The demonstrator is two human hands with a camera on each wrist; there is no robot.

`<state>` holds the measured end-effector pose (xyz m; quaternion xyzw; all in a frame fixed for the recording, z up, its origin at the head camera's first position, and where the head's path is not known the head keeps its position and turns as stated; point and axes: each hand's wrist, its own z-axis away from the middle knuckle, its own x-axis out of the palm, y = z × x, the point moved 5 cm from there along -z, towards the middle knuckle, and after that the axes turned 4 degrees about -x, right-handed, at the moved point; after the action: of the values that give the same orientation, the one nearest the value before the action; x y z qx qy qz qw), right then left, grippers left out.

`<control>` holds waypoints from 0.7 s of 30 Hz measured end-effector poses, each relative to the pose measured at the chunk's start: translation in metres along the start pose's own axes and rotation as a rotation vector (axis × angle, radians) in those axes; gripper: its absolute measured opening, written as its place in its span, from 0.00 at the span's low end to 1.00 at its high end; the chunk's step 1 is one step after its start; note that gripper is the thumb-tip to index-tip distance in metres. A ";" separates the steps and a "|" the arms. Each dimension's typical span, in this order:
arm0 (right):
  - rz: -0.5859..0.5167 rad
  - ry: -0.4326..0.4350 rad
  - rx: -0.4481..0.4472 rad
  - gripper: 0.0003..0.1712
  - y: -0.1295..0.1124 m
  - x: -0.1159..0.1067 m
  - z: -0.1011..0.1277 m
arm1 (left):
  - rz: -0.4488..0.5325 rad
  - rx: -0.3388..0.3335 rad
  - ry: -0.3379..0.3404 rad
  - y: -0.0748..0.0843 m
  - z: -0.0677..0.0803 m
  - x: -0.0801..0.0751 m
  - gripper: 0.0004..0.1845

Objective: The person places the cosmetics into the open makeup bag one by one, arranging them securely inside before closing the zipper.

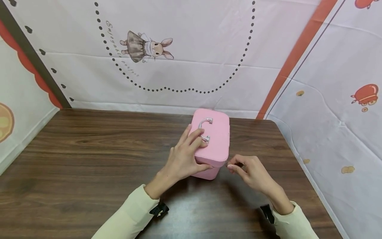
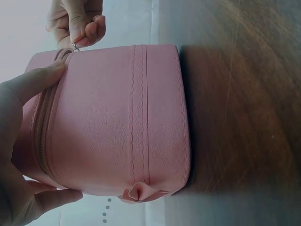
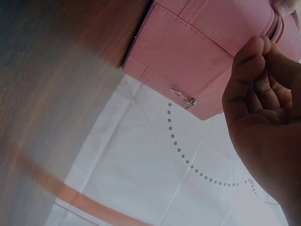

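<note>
A pink vanity case with a silver handle on its lid stands on the table, turned with a short end toward me. My left hand grips the lid, its fingers across the top by the handle and the thumb on the near end. In the left wrist view that thumb lies on the zipper, which runs round below the lid. At the near right corner my right hand pinches the small metal zipper pull. The right fingertips largely hide the pull in the right wrist view.
The case stands on a dark wood-grain table, close to its back edge. White printed cloth hangs behind and at both sides. A silver fitting sits on the case's long side.
</note>
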<state>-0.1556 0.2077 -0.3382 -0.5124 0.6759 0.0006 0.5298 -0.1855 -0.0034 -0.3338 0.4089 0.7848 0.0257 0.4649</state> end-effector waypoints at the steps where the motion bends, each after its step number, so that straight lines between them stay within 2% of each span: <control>1: 0.000 -0.002 -0.001 0.08 0.000 0.000 0.000 | 0.001 -0.002 0.005 0.000 0.000 0.000 0.34; 21: 0.020 -0.002 -0.026 0.13 -0.002 -0.002 0.000 | 0.010 -0.027 0.028 0.000 0.000 0.000 0.33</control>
<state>-0.1540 0.2080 -0.3362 -0.5122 0.6804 0.0153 0.5239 -0.1854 -0.0033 -0.3339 0.4062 0.7888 0.0443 0.4592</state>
